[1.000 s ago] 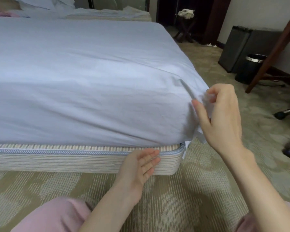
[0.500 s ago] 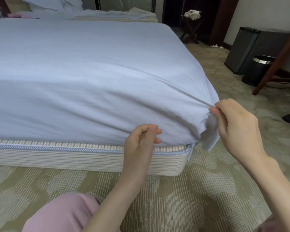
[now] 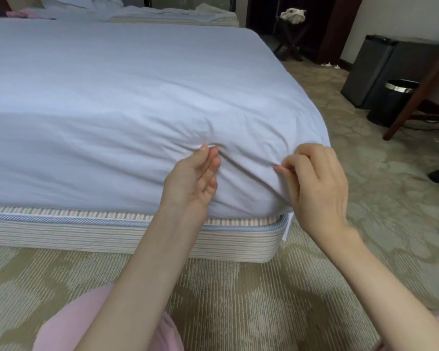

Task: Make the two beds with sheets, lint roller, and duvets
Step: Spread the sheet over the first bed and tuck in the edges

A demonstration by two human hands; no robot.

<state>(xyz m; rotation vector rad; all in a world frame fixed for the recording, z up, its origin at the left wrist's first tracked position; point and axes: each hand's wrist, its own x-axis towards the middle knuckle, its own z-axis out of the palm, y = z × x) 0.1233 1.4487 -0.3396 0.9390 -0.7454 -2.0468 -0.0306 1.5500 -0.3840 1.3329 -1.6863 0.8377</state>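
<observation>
Both hands pinch the sheet (image 3: 137, 102) at the near bed's foot corner: left hand (image 3: 192, 182) fingers nip a small fold, right hand (image 3: 317, 184) grips bunched fabric. Best to pull taut evenly, then tuck under mattress above striped base (image 3: 86, 236).

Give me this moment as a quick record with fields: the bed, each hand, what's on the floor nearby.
near bed: pale blue sheet spread over the mattress, its edge down to the striped base
left hand: pinching a fold of the sheet on the mattress side
right hand: gripping the sheet at the bed corner
sheet at corner: bunched and wrinkled between the hands
far bed: loose bedding on top, unmade
floor: patterned carpet; dark bin to the right beside a dark box
</observation>
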